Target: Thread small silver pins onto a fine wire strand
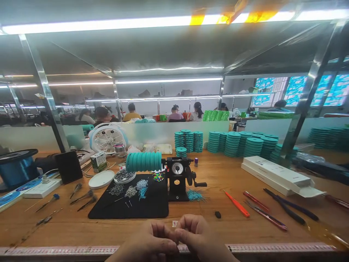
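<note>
Close to the table's front edge, my left hand and my right hand meet with curled fingers and thumbs pinched together. Whatever lies between the fingertips is too small to make out. Just behind them a small printed label lies on the wood. Beyond is a black mat with piles of small metal parts, pale blue pieces and coloured beads. A black hand-cranked winder with a dial carries a row of teal spools.
To the right lie an orange tool, tweezers, pliers and a white box. Stacks of teal spools line the back. A fan, a white lid and a blue line reel stand left. People sit beyond the partition.
</note>
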`<state>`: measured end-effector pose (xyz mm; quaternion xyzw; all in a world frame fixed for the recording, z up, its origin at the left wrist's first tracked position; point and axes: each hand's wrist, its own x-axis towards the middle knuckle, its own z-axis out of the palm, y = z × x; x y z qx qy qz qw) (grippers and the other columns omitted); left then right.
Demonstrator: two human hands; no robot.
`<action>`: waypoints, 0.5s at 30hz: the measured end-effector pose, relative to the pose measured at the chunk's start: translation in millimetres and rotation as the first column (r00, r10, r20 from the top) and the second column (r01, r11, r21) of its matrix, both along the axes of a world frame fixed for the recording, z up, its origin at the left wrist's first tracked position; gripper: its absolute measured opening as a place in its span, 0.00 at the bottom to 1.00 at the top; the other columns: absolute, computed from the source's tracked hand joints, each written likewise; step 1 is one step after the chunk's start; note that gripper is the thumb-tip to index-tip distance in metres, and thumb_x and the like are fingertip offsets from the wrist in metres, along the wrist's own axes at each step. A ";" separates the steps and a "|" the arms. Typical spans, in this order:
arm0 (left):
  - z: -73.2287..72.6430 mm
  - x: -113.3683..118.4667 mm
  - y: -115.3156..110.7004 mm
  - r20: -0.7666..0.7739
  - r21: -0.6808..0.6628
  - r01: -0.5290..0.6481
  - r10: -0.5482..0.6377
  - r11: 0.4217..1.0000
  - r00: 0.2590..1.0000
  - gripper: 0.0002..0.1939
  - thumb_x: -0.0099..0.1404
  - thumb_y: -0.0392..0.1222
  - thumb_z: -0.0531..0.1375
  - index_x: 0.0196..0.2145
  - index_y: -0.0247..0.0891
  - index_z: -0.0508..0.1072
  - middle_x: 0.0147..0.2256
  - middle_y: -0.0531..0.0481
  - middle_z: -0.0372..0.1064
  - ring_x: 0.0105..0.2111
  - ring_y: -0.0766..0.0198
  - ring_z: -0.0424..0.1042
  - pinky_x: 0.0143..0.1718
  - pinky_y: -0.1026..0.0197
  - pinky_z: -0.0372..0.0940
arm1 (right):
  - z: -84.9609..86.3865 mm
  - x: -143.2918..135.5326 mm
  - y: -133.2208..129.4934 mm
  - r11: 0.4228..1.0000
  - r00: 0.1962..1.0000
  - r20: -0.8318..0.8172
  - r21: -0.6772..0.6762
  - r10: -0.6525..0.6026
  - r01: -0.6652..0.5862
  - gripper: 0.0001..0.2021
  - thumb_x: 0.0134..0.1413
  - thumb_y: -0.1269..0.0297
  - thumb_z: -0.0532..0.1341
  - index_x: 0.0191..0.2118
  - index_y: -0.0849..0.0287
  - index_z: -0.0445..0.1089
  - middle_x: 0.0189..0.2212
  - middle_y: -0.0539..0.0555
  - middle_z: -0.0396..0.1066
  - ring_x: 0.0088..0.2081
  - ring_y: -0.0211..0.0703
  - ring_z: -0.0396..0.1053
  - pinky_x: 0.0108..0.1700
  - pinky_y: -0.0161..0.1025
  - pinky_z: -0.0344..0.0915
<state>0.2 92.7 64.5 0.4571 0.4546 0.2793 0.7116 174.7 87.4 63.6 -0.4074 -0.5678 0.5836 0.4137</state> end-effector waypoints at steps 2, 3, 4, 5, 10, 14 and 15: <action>-2.3 -3.8 1.2 -0.018 -0.002 0.012 -0.012 1.000 1.000 0.11 0.41 0.40 0.69 0.21 0.35 0.71 0.18 0.51 0.70 0.15 0.71 0.61 0.16 0.67 0.48 | -1.3 -2.4 0.3 0.999 0.998 0.047 0.003 0.046 -0.046 0.11 0.40 0.60 0.64 0.22 0.61 0.64 0.19 0.47 0.60 0.25 0.36 0.56 0.28 0.35 0.50; -3.9 -5.0 1.2 -0.025 0.004 0.020 -0.020 1.000 0.999 0.13 0.41 0.42 0.70 0.20 0.35 0.71 0.16 0.52 0.68 0.15 0.70 0.61 0.17 0.67 0.48 | -3.0 -3.7 0.9 0.998 0.997 0.053 -0.003 0.056 -0.056 0.11 0.40 0.60 0.64 0.22 0.61 0.64 0.20 0.48 0.61 0.25 0.36 0.56 0.28 0.35 0.50; -5.7 -5.8 0.7 -0.017 0.015 0.029 -0.028 0.999 0.999 0.14 0.40 0.43 0.71 0.19 0.35 0.71 0.15 0.53 0.67 0.15 0.70 0.61 0.17 0.67 0.48 | -5.1 -4.9 1.6 0.999 0.998 0.048 -0.004 0.050 -0.049 0.11 0.40 0.59 0.63 0.22 0.61 0.64 0.19 0.48 0.61 0.25 0.37 0.55 0.28 0.35 0.50; -7.5 -6.1 -0.4 0.009 0.033 0.037 -0.037 0.999 0.999 0.15 0.39 0.44 0.72 0.19 0.34 0.71 0.16 0.53 0.67 0.16 0.70 0.61 0.18 0.67 0.49 | -7.3 -5.9 2.3 1.000 0.999 0.036 -0.001 0.027 -0.027 0.12 0.40 0.58 0.63 0.22 0.61 0.63 0.20 0.48 0.60 0.25 0.37 0.55 0.29 0.36 0.50; -11.1 -4.3 -10.4 0.210 0.059 -0.226 0.209 0.972 0.955 0.18 0.40 0.51 0.72 0.21 0.34 0.73 0.13 0.55 0.65 0.12 0.75 0.55 0.15 0.70 0.46 | -15.7 -10.9 3.5 0.993 0.994 0.014 0.047 -0.110 0.109 0.13 0.46 0.55 0.62 0.25 0.61 0.64 0.21 0.46 0.59 0.26 0.37 0.55 0.31 0.36 0.53; -3.8 -0.7 -18.7 0.280 0.000 -0.364 0.349 0.931 0.894 0.21 0.42 0.53 0.72 0.26 0.33 0.76 0.15 0.52 0.69 0.12 0.74 0.60 0.12 0.71 0.46 | -21.3 -22.5 1.6 0.991 0.993 -0.006 0.064 -0.118 0.118 0.14 0.47 0.54 0.61 0.27 0.61 0.68 0.23 0.50 0.67 0.27 0.41 0.63 0.32 0.36 0.58; -0.9 0.8 -20.5 0.301 -0.031 -0.365 0.357 0.931 0.884 0.19 0.42 0.50 0.72 0.25 0.33 0.76 0.19 0.49 0.72 0.15 0.71 0.65 0.12 0.72 0.49 | -22.7 -26.4 0.9 0.991 0.993 -0.023 0.071 -0.114 0.115 0.14 0.47 0.54 0.61 0.28 0.61 0.69 0.24 0.51 0.68 0.28 0.42 0.65 0.32 0.37 0.59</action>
